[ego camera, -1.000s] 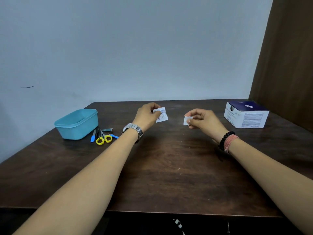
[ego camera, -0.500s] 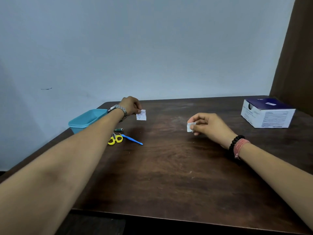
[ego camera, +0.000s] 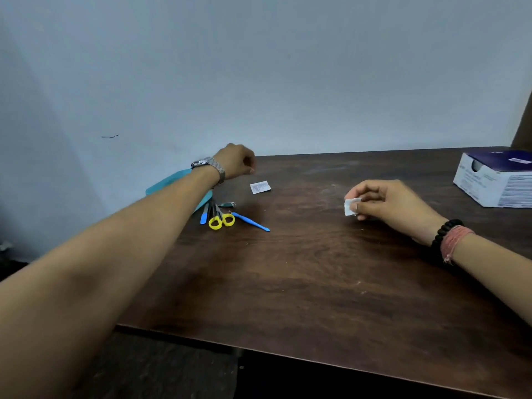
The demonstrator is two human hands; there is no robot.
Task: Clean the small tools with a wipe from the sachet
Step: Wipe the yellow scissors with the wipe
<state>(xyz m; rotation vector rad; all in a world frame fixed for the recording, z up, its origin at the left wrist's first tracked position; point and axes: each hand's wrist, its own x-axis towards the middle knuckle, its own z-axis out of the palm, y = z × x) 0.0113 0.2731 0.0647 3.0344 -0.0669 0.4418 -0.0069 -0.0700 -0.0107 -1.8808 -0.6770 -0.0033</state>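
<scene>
The right hand (ego camera: 394, 208) pinches a small white wipe (ego camera: 351, 205) between thumb and fingertips, held just above the dark wooden table (ego camera: 302, 283), right of centre. A black bead bracelet (ego camera: 443, 234) and a pink thread band (ego camera: 456, 243) sit on that wrist.

The left hand (ego camera: 234, 164) hovers over the far left part of the table with its fingers loosely curled and nothing in them; it is apart from everything on the table. A metal wristwatch (ego camera: 211, 167) is on that wrist. Just to the right of this hand and a little nearer the camera, the torn white sachet (ego camera: 260, 187) lies flat on the wood, touched by neither hand.

The small tools lie in a loose cluster near the left forearm: scissors with yellow handles (ego camera: 221, 220), their blades pointing toward the wall; a blue-handled tool (ego camera: 205, 214) just to their left; a nail clipper (ego camera: 229, 204) behind them; and a slim blue stick-like tool (ego camera: 251, 222) lying at an angle to their right. A turquoise plastic tub (ego camera: 169, 182) stands behind the tools, largely hidden by the left forearm.

At the far right edge of the table stands a white and dark blue cardboard box (ego camera: 495, 180), well apart from both hands. A pale blue wall (ego camera: 259, 67) runs behind the table
</scene>
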